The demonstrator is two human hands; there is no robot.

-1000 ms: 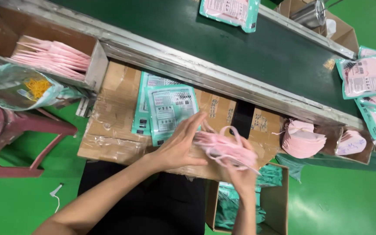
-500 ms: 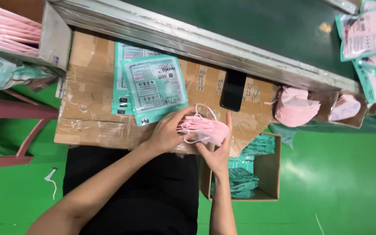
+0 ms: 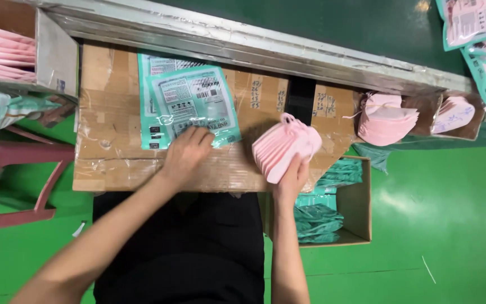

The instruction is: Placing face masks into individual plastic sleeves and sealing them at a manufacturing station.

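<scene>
The right hand (image 3: pixel 292 179) grips a fanned stack of pink masks (image 3: pixel 286 146), bunched and ready but not yet bagged. The left hand (image 3: pixel 187 155) lies flat, fingers spread, on the top teal pouch (image 3: pixel 189 104) — two pouches show there, one over the other, on the cardboard worktop (image 3: pixel 113 141). Just right of the held stack sit two more pink piles (image 3: pixel 388 119). Below the right wrist, an open carton (image 3: pixel 361 202) holds several teal packs — too bunched to count.
</scene>
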